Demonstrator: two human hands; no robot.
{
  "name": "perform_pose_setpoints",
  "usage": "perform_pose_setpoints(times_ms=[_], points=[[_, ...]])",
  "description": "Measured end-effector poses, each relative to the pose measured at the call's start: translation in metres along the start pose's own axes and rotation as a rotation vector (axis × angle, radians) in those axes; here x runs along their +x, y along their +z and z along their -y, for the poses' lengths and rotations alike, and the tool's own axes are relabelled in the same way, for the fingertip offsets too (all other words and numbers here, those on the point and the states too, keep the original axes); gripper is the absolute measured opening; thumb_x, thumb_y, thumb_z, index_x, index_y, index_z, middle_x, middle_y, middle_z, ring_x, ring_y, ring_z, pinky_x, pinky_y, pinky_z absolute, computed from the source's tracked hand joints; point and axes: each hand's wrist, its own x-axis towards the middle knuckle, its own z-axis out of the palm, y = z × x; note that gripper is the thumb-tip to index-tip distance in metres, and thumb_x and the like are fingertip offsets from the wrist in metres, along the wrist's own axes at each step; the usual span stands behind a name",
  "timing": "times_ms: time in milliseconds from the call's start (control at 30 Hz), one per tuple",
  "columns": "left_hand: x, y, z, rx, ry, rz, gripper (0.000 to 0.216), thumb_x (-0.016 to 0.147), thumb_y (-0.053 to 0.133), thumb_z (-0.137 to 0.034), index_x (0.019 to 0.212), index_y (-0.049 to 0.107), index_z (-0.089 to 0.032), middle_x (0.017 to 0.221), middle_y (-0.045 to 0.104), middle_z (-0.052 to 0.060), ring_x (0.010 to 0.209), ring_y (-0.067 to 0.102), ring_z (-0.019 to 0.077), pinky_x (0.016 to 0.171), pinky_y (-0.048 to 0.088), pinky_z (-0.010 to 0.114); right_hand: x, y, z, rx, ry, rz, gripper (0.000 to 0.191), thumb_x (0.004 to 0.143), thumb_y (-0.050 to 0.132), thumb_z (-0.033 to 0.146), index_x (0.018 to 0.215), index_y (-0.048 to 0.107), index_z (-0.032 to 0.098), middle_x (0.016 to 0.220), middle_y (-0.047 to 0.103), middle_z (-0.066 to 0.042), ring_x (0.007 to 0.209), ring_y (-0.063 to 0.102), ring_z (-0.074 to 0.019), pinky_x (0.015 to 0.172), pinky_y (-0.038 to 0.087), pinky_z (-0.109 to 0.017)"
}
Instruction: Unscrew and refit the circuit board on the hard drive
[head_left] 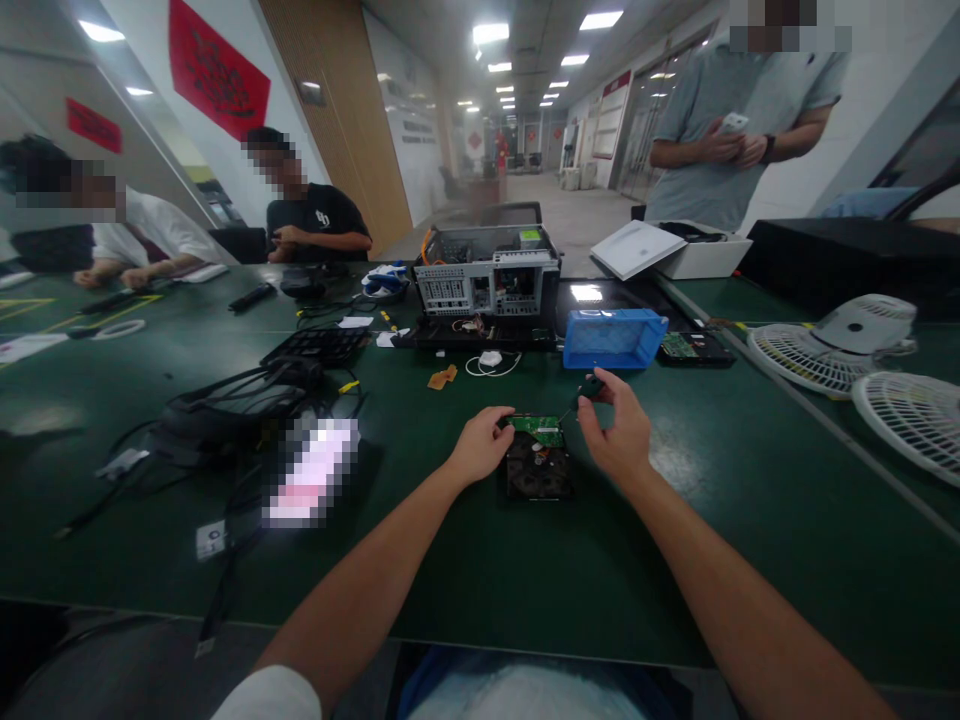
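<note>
A hard drive (538, 470) lies on the green table in front of me, its green circuit board facing up. My left hand (484, 443) grips the drive's upper left edge, with its fingers curled. In my right hand (619, 425) is a screwdriver (590, 388) with a dark handle, pinched between thumb and fingers. Its thin shaft slants down to the left, toward the board's upper right corner. Whether the tip touches a screw is too small to tell.
Beyond the drive stand an opened computer case (487, 275) and a blue plastic bin (615, 340). Another hard drive (696, 348) lies right of the bin, near white fan parts (832, 345). Black straps and cables (217, 415) and a blurred lit screen (313, 475) lie left. Several people are around the table.
</note>
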Motion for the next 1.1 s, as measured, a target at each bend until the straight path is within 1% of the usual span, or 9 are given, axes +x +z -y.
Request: perform_pose_setpoints(times_ms=[67,167,267,533,667,733,833,933,1100], points=[[0.001,0.002,0.003,0.013,0.015,-0.026,0.039,0.098,0.059,-0.028,0.136,0.064,-0.018,0.098,0.069,0.006,0.074,0.064,0.0149,0.065,0.053,0.026,-0.001,0.000,-0.001,-0.014,0.003,0.020,0.048,0.098,0.061,0.033,0.144,0.051,0.024,0.116,0.065,-0.011,0.091,0.066,-0.0254,0.089,0.059,-0.048],[0.003,0.005,0.008,0.020,0.036,-0.050,0.037,0.097,0.060,-0.027,0.133,0.065,-0.019,0.098,0.069,0.005,0.074,0.064,0.0148,0.067,0.053,0.027,0.000,0.000,-0.004,-0.038,-0.009,0.011,0.048,0.097,0.063,0.035,0.143,0.053,0.024,0.106,0.064,-0.008,0.090,0.064,-0.0257,0.089,0.058,-0.049],[0.004,0.006,0.010,0.013,0.040,-0.040,0.038,0.098,0.060,-0.027,0.134,0.065,-0.019,0.099,0.069,0.005,0.074,0.065,0.0143,0.067,0.053,0.027,0.001,0.000,-0.004,-0.041,-0.005,-0.004,0.048,0.096,0.065,0.036,0.142,0.054,0.025,0.098,0.062,-0.006,0.088,0.063,-0.0251,0.087,0.058,-0.047],[0.003,0.004,0.007,0.024,0.030,-0.047,0.037,0.098,0.060,-0.029,0.133,0.066,-0.019,0.100,0.069,0.005,0.072,0.064,0.0138,0.066,0.053,0.026,0.001,0.000,0.001,-0.023,0.009,-0.008,0.046,0.099,0.060,0.033,0.144,0.052,0.023,0.096,0.061,-0.006,0.086,0.061,-0.0255,0.085,0.057,-0.048],[0.003,0.004,0.006,0.022,0.040,-0.040,0.037,0.098,0.060,-0.028,0.133,0.065,-0.019,0.102,0.069,0.006,0.073,0.064,0.0140,0.067,0.053,0.027,0.000,0.001,-0.002,-0.052,0.010,-0.045,0.045,0.098,0.064,0.035,0.141,0.054,0.023,0.094,0.060,-0.005,0.088,0.060,-0.0250,0.084,0.057,-0.047],[0.003,0.004,0.006,0.021,0.035,-0.041,0.037,0.098,0.060,-0.028,0.134,0.065,-0.019,0.102,0.069,0.006,0.073,0.064,0.0142,0.067,0.053,0.027,0.000,0.002,-0.002,-0.063,0.027,-0.079,0.045,0.097,0.066,0.038,0.138,0.056,0.023,0.098,0.061,-0.007,0.091,0.060,-0.0255,0.084,0.058,-0.046],[0.002,0.003,0.005,0.025,0.027,-0.037,0.038,0.098,0.060,-0.029,0.135,0.065,-0.019,0.103,0.069,0.007,0.073,0.064,0.0143,0.066,0.053,0.027,-0.001,0.005,-0.002,-0.035,0.048,-0.102,0.045,0.097,0.066,0.039,0.138,0.056,0.023,0.116,0.061,-0.012,0.099,0.063,-0.0261,0.083,0.061,-0.046],[0.002,0.002,0.003,0.028,0.017,-0.020,0.039,0.098,0.060,-0.027,0.136,0.064,-0.019,0.105,0.069,0.007,0.073,0.064,0.0143,0.064,0.052,0.026,-0.004,0.009,-0.002,0.023,0.053,-0.067,0.046,0.100,0.060,0.034,0.144,0.051,0.023,0.131,0.060,-0.015,0.106,0.066,-0.0269,0.089,0.061,-0.048],[0.003,0.003,0.004,0.034,0.031,-0.038,0.038,0.097,0.060,-0.025,0.134,0.065,-0.019,0.107,0.069,0.007,0.072,0.063,0.0134,0.064,0.052,0.026,-0.010,0.015,-0.005,0.137,0.116,-0.043,0.053,0.101,0.059,0.030,0.150,0.040,0.022,0.139,0.061,-0.016,0.105,0.071,-0.0255,0.092,0.062,-0.048]])
